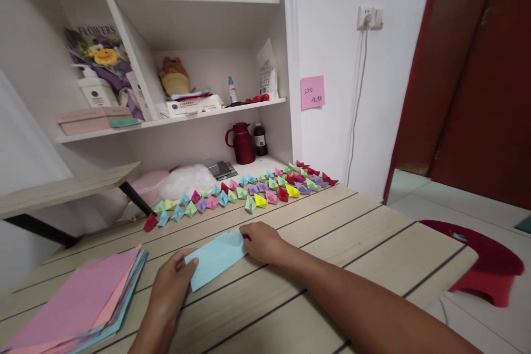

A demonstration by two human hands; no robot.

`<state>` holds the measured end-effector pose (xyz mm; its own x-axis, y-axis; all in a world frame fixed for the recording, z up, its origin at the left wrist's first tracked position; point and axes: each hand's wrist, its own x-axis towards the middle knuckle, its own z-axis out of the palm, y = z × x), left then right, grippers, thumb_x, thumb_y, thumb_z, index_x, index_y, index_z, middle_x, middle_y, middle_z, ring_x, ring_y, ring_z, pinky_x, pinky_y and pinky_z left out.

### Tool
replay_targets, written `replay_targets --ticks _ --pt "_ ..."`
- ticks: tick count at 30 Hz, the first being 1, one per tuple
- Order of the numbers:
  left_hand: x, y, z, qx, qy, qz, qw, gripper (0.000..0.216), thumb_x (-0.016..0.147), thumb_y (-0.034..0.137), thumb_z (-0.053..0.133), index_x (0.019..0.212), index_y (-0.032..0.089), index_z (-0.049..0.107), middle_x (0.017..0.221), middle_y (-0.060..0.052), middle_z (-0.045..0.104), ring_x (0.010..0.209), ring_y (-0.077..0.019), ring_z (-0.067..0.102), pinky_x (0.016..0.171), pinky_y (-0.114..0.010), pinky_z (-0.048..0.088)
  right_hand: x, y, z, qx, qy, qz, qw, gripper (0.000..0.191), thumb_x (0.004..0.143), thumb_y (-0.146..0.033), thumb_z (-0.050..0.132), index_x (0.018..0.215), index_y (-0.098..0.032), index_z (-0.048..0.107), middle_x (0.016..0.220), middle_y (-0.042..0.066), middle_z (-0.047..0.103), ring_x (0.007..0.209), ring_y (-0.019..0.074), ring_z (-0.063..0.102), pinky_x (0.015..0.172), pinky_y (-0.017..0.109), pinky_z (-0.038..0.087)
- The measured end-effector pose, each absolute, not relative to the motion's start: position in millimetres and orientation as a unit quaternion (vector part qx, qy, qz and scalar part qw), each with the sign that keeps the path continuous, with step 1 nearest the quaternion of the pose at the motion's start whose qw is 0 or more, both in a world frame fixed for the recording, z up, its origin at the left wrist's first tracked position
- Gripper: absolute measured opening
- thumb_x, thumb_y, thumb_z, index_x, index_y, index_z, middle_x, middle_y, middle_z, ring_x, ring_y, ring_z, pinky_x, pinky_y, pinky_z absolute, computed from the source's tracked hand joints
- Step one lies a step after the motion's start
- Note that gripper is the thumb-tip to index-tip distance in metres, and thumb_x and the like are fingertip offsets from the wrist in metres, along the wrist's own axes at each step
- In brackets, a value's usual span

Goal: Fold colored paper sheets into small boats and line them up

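A folded light blue sheet of paper [216, 258] lies on the wooden table [332, 232] in front of me. My left hand [171, 282] grips its near left end with thumb and fingers pinched. My right hand [261, 240] presses on its far right end, fingers curled over the edge. A stack of coloured paper sheets [78, 304], pink on top, lies at the left near my left hand. Beyond the hands, rows of several small folded paper boats [249, 191] in many colours run along the table's far edge.
White shelves [199, 55] behind the table hold bottles, boxes, a plush toy and a dark red jug [241, 144]. A pink sticky note [312, 92] hangs on the wall. A red stool [485, 260] stands on the floor at the right. A wooden board [62, 188] juts out left.
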<state>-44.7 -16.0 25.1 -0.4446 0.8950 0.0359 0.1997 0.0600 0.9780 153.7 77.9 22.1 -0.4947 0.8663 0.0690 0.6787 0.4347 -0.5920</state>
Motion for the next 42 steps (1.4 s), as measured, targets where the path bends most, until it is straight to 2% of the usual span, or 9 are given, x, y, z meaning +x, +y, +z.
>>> replay_targets --ticks 4,7,12,18,22,33,42 --pt "-45.1 -9.8 20.3 0.506 0.685 0.469 0.234 0.019 0.052 0.016 0.078 0.07 0.021 0.072 0.057 0.002 0.061 0.06 -0.0185 0.054 0.056 -0.022 0.036 161.3 84.7 24.2 -0.501 -0.832 0.183 0.154 0.025 0.078 -0.016 0.051 0.095 -0.025 0.066 0.106 0.008 0.069 0.101 0.0274 0.062 0.072 0.034 0.042" --pt "-50.1 -5.6 13.0 0.546 0.7 0.42 0.188 0.013 0.061 0.026 0.07 0.074 0.023 0.073 0.059 0.001 0.062 0.06 -0.0195 0.053 0.058 -0.024 0.035 169.1 90.8 26.6 -0.54 -0.819 0.144 0.128 0.031 0.083 -0.019 0.049 0.109 -0.026 0.063 0.113 0.011 0.066 0.102 0.0289 0.062 0.074 0.037 0.044" --pt "-60.5 1.4 2.0 0.57 0.726 0.36 0.137 0.03 0.071 0.042 0.054 0.079 0.019 0.071 0.058 0.001 0.057 0.061 -0.0209 0.054 0.059 -0.027 0.036 177.1 100.5 28.3 -0.588 -0.797 0.11 0.078 0.039 0.085 -0.02 0.047 0.123 -0.024 0.055 0.118 0.015 0.063 0.103 0.0304 0.063 0.076 0.04 0.047" --pt "-62.0 3.7 -0.5 0.565 0.723 0.362 0.163 0.04 0.072 0.05 0.049 0.086 0.018 0.069 0.055 0.003 0.053 0.052 -0.0189 0.053 0.055 -0.028 0.036 179.1 106.1 28.0 -0.604 -0.791 0.093 0.043 0.043 0.088 -0.017 0.041 0.128 -0.028 0.052 0.122 0.014 0.061 0.105 0.0306 0.063 0.077 0.041 0.047" --pt "-62.2 2.6 0.0 0.562 0.711 0.38 0.186 0.043 0.07 0.052 0.051 0.086 0.016 0.069 0.054 0.002 0.056 0.051 -0.0184 0.053 0.053 -0.028 0.036 180.1 106.1 28.3 -0.6 -0.794 0.09 0.031 0.046 0.089 -0.018 0.04 0.131 -0.033 0.048 0.124 0.012 0.06 0.104 0.0295 0.063 0.075 0.04 0.048" --pt "-57.2 0.7 4.6 0.553 0.705 0.393 0.205 0.041 0.068 0.052 0.053 0.08 0.017 0.069 0.05 0.003 0.056 0.046 -0.0171 0.051 0.051 -0.027 0.034 176.7 109.9 25.7 -0.607 -0.79 0.083 0.018 0.05 0.09 -0.018 0.04 0.137 -0.034 0.044 0.127 0.014 0.057 0.107 0.0295 0.062 0.077 0.04 0.047" --pt "-62.3 2.4 0.0 0.556 0.71 0.384 0.2 0.041 0.07 0.05 0.051 0.084 0.016 0.069 0.049 0.003 0.055 0.046 -0.0175 0.051 0.05 -0.027 0.034 177.3 114.1 22.4 -0.601 -0.795 0.073 0.023 0.049 0.09 -0.02 0.039 0.137 -0.036 0.043 0.127 0.012 0.059 0.107 0.0284 0.062 0.078 0.039 0.047"
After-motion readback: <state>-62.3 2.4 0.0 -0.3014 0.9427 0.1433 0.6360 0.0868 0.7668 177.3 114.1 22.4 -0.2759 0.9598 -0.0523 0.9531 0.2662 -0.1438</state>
